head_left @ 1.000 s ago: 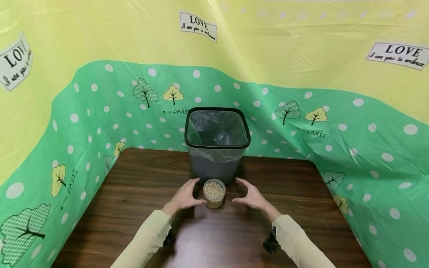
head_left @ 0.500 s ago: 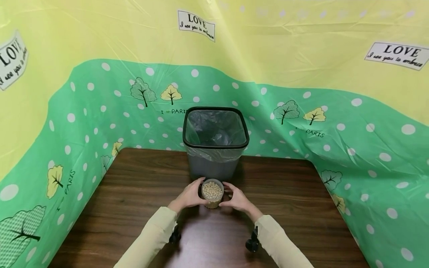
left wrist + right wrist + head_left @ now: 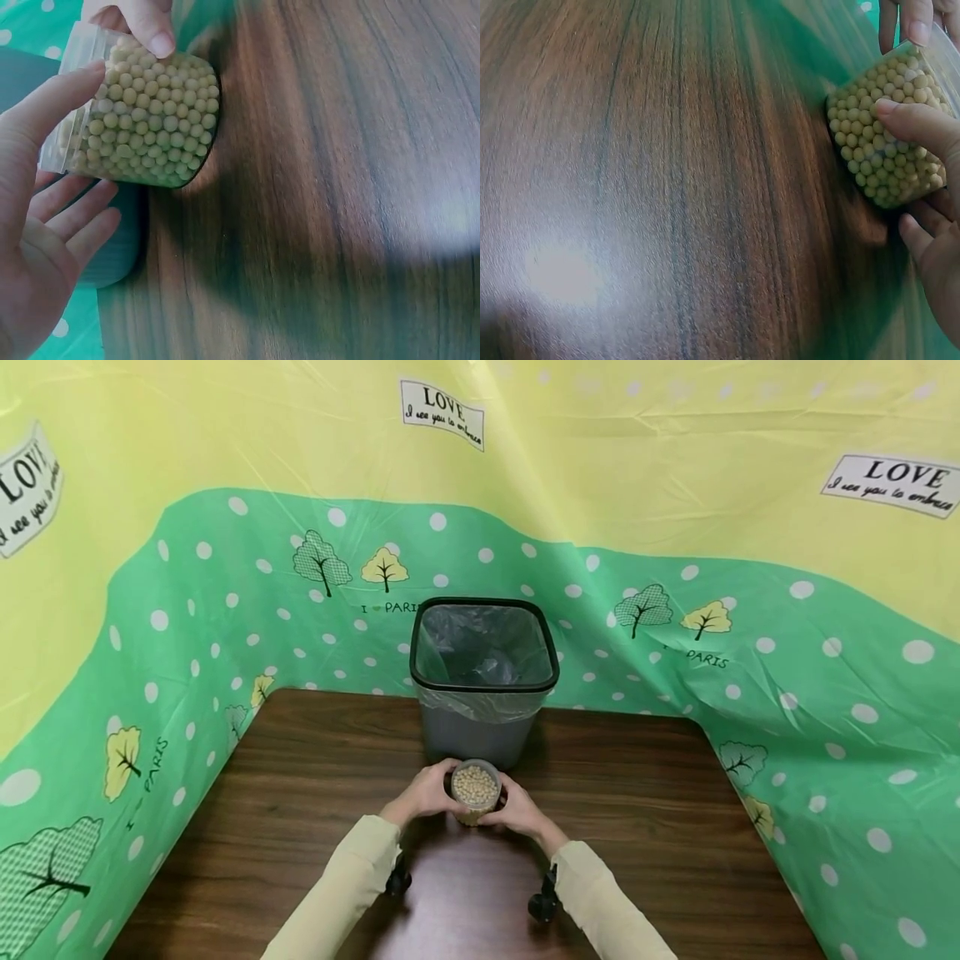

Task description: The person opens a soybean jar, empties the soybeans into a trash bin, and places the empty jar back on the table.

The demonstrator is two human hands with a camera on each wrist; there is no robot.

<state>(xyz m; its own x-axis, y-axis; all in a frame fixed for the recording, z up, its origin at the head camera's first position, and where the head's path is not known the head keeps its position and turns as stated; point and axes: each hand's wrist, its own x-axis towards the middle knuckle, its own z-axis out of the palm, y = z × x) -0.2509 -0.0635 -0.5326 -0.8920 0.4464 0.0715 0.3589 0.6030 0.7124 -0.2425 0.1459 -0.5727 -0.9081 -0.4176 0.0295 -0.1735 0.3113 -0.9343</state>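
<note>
A clear plastic jar (image 3: pixel 476 787) full of round pale-yellow beans stands upright on the wooden table, right in front of the bin. My left hand (image 3: pixel 428 791) holds its left side; in the left wrist view the thumb lies on the wall near the rim, fingers round the far side. From the right, my right hand (image 3: pixel 517 808) grips it too. Its thumb (image 3: pixel 911 120) presses the beans' side of the wall, with fingers partly hidden behind. Whether a clear lid covers the jar I cannot tell.
A grey bin (image 3: pixel 480 731) with a black rim and a clear plastic liner stands just behind the jar. Green and yellow printed cloth (image 3: pixel 300 568) hangs round the back and sides of the dark wooden table (image 3: pixel 315 752).
Both hands have closed in on the jar from its two sides, the right hand moving farther left, and now hold it. The jar and bin stay in place.
</note>
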